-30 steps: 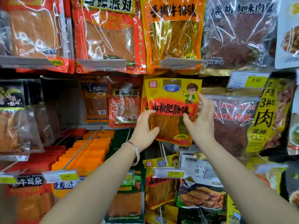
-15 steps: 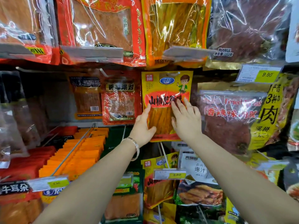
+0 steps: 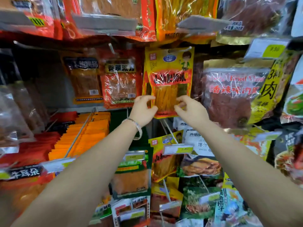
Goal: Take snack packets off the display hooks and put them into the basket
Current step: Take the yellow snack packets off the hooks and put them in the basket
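1. Both bare arms are reaching up and forward to the middle row of the hanging display.
2. The yellow snack packet is hanging upright in that row, its top edge tucked just under the upper row of large packets. It has a cartoon figure at its top right, a red band across the middle and a clear window showing yellow strips.
3. The left hand is sitting at the packet's lower left edge. Its fingers are curling in and pinching that edge against the thumb.
4. The right hand is lying over the packet's lower right corner. Its fingers are curling tight toward the thumb; motion blur is hiding whether they are actually gripping the film, so I cannot tell.
5. A pale bracelet is hanging on the left wrist.
6. A red packet is hanging just beside the yellow one on its left, and a clear dried-meat packet is hanging on its right.
7. Below the hands, a price tag reading 3.80 is sitting in front of another yellow packet of the same design.
8. Rows of orange packets are lining the hooks at lower left.
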### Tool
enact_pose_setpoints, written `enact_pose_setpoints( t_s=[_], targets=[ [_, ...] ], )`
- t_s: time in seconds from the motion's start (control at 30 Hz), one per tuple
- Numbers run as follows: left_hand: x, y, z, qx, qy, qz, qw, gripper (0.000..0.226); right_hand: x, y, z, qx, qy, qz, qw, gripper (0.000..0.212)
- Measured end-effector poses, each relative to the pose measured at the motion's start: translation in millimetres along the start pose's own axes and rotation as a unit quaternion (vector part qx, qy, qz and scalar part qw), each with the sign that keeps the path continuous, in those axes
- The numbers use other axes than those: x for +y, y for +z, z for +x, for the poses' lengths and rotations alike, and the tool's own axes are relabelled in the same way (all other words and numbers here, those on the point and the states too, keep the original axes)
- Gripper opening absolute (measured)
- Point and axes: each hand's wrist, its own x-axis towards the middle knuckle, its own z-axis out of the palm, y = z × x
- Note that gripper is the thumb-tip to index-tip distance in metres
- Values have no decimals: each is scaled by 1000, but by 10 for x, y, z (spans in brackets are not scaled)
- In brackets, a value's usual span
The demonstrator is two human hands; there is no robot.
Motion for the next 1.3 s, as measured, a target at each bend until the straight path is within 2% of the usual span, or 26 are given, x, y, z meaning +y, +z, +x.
enact_pose_setpoints(
  t_s=[0.07, 0.13, 0.2, 0.27, 0.37, 0.43, 0.5, 0.6, 0.67, 0.73, 0.8, 0.87, 1.0, 1.13, 1.2, 1.3],
  targets=[
    [-1, -33, -312, 0, 31, -57, 998, 21, -49, -22, -331, 23, 32, 70, 997, 21],
    [-34, -24, -723, -20, 54, -118, 991, 22, -55, 48, -736, 42, 52, 114, 991, 13],
    [-137, 30, -1161, -40, 56, -166, 984, 23, -52, 190, -1188, 30, 79, 144, 986, 8],
    [-356, 142, -1620, -70, 21, -183, 980, 19, -13, 369, -1687, -7, 114, 182, 977, 12],
    [-786, 358, -2398, -140, -78, -151, 975, 16, 76, 683, -2497, -100, 169, 200, 960, 16],
    [-1109, 482, -3005, -189, -172, -146, 956, 17, 139, 903, -3081, -164, 205, 198, 944, 19],
    [-1389, 571, -3653, -244, -270, -99, 926, 17, 199, 1106, -3646, -238, 251, 181, 921, 10],
    [-1623, 652, -4693, -283, -420, -63, 860, 18, 301, 1279, -4447, -335, 319, 171, 870, 14],
    [-1609, 691, -5361, -262, -518, -88, 809, 24, 353, 1280, -4896, -408, 348, 150, 830, 12],
    [-1492, 678, -5990, -236, -593, -116, 761, 21, 380, 1217, -5318, -495, 354, 102, 787, 13],
    [-1352, 660, -6553, -209, -660, -152, 706, 12, 378, 1119, -5674, -549, 370, 86, 745, 12],
    [-1214, 626, -7034, -174, -705, -168, 667, 17, 325, 999, -5984, -591, 377, 72, 710, 3],
    [-1002, 385, -7627, -34, -740, -159, 652, 23, 91, 920, -6326, -676, 268, 14, 686, 33],
    [-1041, 158, -7992, 61, -751, -203, 625, 26, -251, 1129, -6302, -685, 252, 8, 683, 17],
    [-1082, 18, -8161, 66, -766, -194, 609, 21, -422, 1312, -6274, -709, 224, -6, 669, 18],
    [-1237, -315, -8410, 62, -790, -187, 581, 15, -757, 1657, -6255, -721, 254, -8, 645, 20]
  ],
)
